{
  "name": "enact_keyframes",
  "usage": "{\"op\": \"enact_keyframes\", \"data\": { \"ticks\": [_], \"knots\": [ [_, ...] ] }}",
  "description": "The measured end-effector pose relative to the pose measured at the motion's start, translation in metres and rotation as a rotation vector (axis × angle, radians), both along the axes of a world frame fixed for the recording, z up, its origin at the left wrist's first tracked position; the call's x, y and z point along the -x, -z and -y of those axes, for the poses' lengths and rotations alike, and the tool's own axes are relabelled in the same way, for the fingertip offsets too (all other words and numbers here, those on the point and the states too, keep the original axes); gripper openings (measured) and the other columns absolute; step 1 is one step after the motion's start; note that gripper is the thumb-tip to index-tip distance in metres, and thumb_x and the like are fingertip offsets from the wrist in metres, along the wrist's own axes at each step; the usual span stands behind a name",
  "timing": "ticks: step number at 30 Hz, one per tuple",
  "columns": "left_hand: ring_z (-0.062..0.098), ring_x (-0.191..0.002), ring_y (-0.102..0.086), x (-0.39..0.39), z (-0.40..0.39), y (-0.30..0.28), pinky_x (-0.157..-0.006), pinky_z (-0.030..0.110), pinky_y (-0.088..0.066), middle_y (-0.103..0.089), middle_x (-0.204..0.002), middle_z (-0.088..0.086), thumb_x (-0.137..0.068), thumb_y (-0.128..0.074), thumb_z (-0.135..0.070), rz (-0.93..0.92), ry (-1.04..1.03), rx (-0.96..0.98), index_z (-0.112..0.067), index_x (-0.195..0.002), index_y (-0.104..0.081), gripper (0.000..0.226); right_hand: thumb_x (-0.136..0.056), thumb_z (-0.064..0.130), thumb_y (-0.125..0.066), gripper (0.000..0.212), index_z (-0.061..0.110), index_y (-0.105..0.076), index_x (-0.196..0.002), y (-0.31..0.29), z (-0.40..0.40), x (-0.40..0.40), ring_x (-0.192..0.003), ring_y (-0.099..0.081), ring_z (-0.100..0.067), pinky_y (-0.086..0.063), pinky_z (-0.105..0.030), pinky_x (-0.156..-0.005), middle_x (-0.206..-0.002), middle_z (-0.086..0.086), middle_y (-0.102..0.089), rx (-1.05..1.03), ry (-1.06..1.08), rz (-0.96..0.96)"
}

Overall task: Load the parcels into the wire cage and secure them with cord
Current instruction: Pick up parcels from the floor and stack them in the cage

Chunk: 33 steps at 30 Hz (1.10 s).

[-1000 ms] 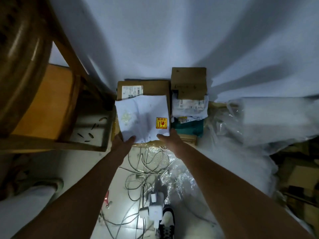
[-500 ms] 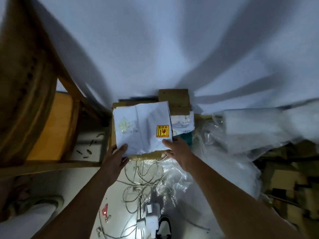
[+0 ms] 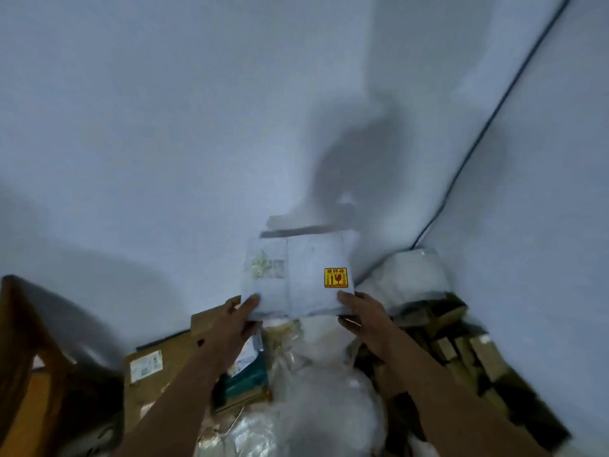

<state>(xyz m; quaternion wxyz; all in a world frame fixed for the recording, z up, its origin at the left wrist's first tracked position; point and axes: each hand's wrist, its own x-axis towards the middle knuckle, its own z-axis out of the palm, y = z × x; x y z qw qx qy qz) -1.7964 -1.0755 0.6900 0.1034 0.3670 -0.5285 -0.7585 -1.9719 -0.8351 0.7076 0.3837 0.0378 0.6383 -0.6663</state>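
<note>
1. We hold a flat white plastic mailer parcel with a yellow-and-red fragile sticker (image 3: pixel 298 280) up in front of the pale wall (image 3: pixel 164 127), clear of the pile below.
2. Our left hand (image 3: pixel 235 319) pinches its near left corner, thumb on top, and our right hand (image 3: pixel 361 316) clamps the near right corner beside the sticker.
3. The parcel lies straight ahead of both hands, its near edge running side to side between them; neither hand is clearly nearer.
4. Under the left forearm sits a brown cardboard box with a white shipping label (image 3: pixel 155 367), with a teal packet (image 3: pixel 247 377) just beside it.
5. Crumpled clear plastic wrap (image 3: pixel 316 407) fills the middle, and tan cardboard cartons (image 3: pixel 461 351) are stacked on the right.
6. No wire cage or cord is visible, so we judge that the parcel must be carried off to one side, both hands keeping it level.
</note>
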Motion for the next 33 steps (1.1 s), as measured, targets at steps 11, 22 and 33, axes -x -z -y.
{"op": "enact_keyframes", "data": {
  "ticks": [11,22,33],
  "knots": [
    [0.022,-0.108,-0.072,0.185,-0.406,-0.118,-0.082,0.032,-0.061,-0.071,-0.124,0.010,-0.083,-0.082,-0.030,-0.182,0.621,-0.176,-0.012,-0.129,-0.059,0.054,-0.074,0.028,-0.089,0.021,0.017,-0.078,-0.089,-0.125,-0.461,-0.019,-0.092,-0.075,-0.021,-0.057,-0.029,-0.078,-0.102,-0.009,-0.077,0.033,0.687,-0.151],
    [0.022,-0.107,-0.071,0.091,-0.757,-0.075,-0.082,0.032,-0.059,-0.071,-0.121,0.006,-0.078,-0.083,-0.031,-0.009,1.251,-0.196,-0.018,-0.122,-0.060,0.052,-0.075,0.030,-0.088,0.050,0.009,-0.068,-0.115,-0.089,-0.756,-0.264,-0.093,-0.072,-0.025,-0.059,-0.032,-0.077,-0.110,-0.015,-0.075,-0.156,1.275,-0.078],
    [0.018,-0.107,-0.065,-0.044,-0.892,0.138,-0.074,0.031,-0.050,-0.069,-0.121,-0.002,-0.087,-0.078,-0.029,0.430,1.332,-0.051,-0.031,-0.119,-0.062,0.035,-0.074,0.042,-0.084,0.043,0.027,-0.072,-0.113,0.116,-0.876,-0.414,-0.105,-0.067,-0.020,-0.046,-0.035,-0.079,-0.102,0.006,-0.078,-0.346,1.125,0.272]
  ]
}}
